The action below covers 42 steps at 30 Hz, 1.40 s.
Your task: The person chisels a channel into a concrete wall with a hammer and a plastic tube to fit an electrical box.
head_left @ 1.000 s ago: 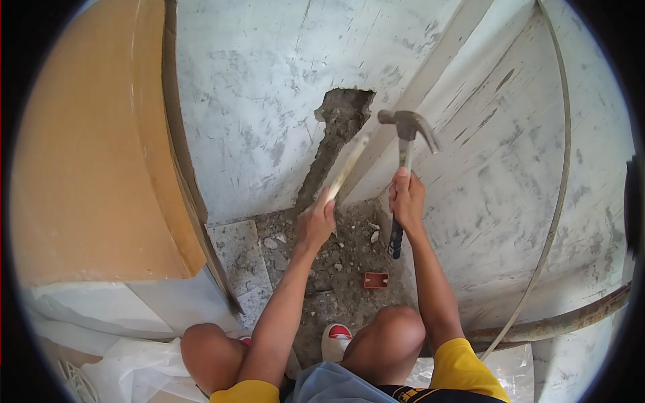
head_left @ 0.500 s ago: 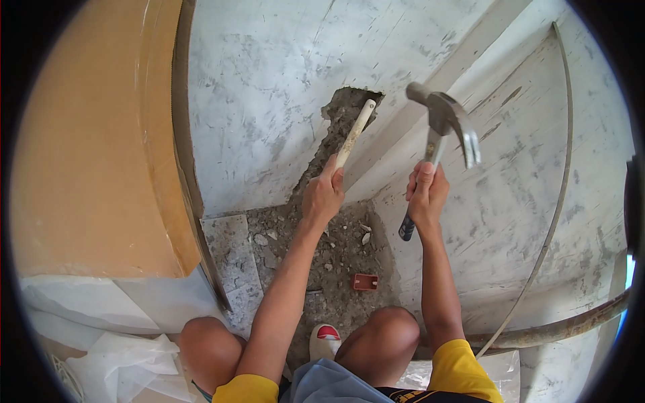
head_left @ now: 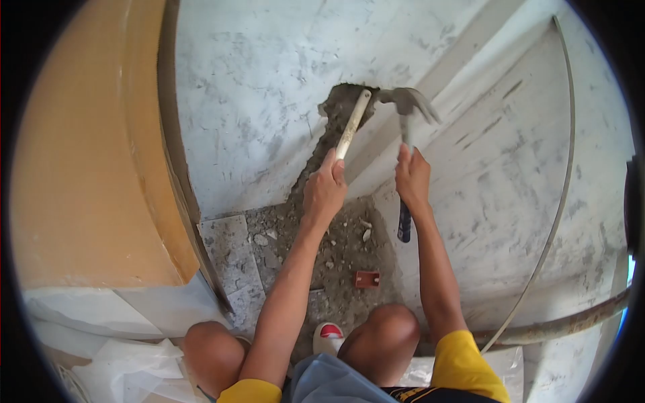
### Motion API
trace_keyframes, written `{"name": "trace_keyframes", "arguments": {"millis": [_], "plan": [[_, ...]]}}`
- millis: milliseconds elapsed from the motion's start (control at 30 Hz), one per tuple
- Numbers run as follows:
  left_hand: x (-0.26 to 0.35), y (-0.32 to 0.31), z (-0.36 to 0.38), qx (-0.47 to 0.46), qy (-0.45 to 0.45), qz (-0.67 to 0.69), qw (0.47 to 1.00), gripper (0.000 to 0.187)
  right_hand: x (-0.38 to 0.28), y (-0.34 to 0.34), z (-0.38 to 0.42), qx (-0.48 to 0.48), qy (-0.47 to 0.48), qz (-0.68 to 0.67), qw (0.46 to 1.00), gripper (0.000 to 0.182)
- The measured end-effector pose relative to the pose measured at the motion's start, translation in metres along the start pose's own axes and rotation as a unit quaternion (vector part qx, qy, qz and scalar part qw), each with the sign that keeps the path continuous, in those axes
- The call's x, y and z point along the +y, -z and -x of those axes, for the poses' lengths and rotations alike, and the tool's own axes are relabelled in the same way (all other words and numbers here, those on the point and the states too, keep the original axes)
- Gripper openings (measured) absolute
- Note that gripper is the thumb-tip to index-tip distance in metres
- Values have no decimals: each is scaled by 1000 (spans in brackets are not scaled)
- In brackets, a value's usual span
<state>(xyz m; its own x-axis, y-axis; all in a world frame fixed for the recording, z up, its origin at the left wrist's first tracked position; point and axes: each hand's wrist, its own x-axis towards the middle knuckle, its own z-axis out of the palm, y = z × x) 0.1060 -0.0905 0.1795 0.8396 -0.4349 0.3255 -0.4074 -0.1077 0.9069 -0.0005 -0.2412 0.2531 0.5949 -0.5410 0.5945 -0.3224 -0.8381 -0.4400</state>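
My right hand (head_left: 412, 176) is closed round a claw hammer (head_left: 404, 104), whose dark grip end hangs below the fist. The hammer's face is close to the tip of a pale, stick-like handle (head_left: 354, 124) with a small hole in its end. My left hand (head_left: 325, 191) is wrapped round this handle; its other end is hidden, so I cannot tell what tool it belongs to. Behind the handle, a rough hole (head_left: 344, 101) is broken into the white wall (head_left: 255, 114), with a jagged channel (head_left: 310, 168) running down from it to the floor.
Rubble (head_left: 272, 234) covers the floor in the corner, with a small reddish-brown box (head_left: 367, 279) lying there. A large tan board (head_left: 80, 148) stands at left. A thin cable (head_left: 559, 195) and a rusty pipe (head_left: 551, 330) are on the right. Plastic sheeting (head_left: 138, 366) lies at lower left.
My right hand has swung the claw hammer leftward, bringing its face near the pale handle's tip. The left hand keeps its hold, and the view has shifted slightly.
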Motion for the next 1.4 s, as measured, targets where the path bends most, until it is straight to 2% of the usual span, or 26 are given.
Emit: {"name": "trace_keyframes", "arguments": {"millis": [33,100,167,200,267,367,600,733,833,900,933,1000,1033,1067,1100,1167,1233,1300,1333,1367,1400], "plan": [[1,1,5,0,2,-10,1000,41,-11,5,4,-6,1,0,1000,45],[9,6,7,-4,15,-7,1000,41,-35,27,10,68,-26,-165,984,47],[8,3,13,-14,25,-5,1000,41,-74,49,12,138,36,-237,961,49],[5,2,16,-6,11,4,1000,41,-79,57,13,140,29,-237,961,49],[-10,-3,22,2,-8,9,1000,41,-81,66,16,180,138,-278,933,49],[-39,-15,30,18,-28,-14,999,42,-81,65,36,190,127,-308,924,50],[-30,-10,19,18,-27,-28,999,41,-52,51,46,129,80,-255,955,52],[-42,-15,13,16,-33,-18,999,41,-46,47,43,110,84,-245,960,53],[-52,-21,11,18,-49,-16,999,41,-52,49,44,107,111,-218,964,55],[-58,-25,11,30,-59,-16,998,42,-64,43,44,205,187,-321,905,54],[-58,-24,11,40,-71,-16,997,42,-59,30,42,242,227,-390,859,51],[-55,-17,9,21,-56,-20,998,42,-9,-2,40,162,262,-245,919,50],[-51,-15,11,2,-42,-25,999,42,2,-22,35,73,144,-109,981,50],[-49,-19,15,-1,-46,-21,999,42,6,-33,31,-18,20,31,999,50],[-47,-20,19,18,-46,-26,998,41,7,-26,35,-11,18,34,999,50],[-46,-20,4,58,-53,-32,996,40,6,-22,30,-17,-73,-116,990,52],[-35,-14,15,22,-9,-65,998,39,-17,-4,38,13,-76,-141,987,51],[-27,-7,13,-10,24,-40,999,40,-40,15,35,71,-35,-248,966,49],[-30,-8,12,-12,31,-53,998,41,-36,23,34,67,47,-256,963,45],[-31,-9,10,-14,37,-66,997,41,-17,9,31,68,45,-258,963,45],[-31,-8,8,-18,35,-68,997,41,15,-18,26,100,32,-379,919,44]]}}
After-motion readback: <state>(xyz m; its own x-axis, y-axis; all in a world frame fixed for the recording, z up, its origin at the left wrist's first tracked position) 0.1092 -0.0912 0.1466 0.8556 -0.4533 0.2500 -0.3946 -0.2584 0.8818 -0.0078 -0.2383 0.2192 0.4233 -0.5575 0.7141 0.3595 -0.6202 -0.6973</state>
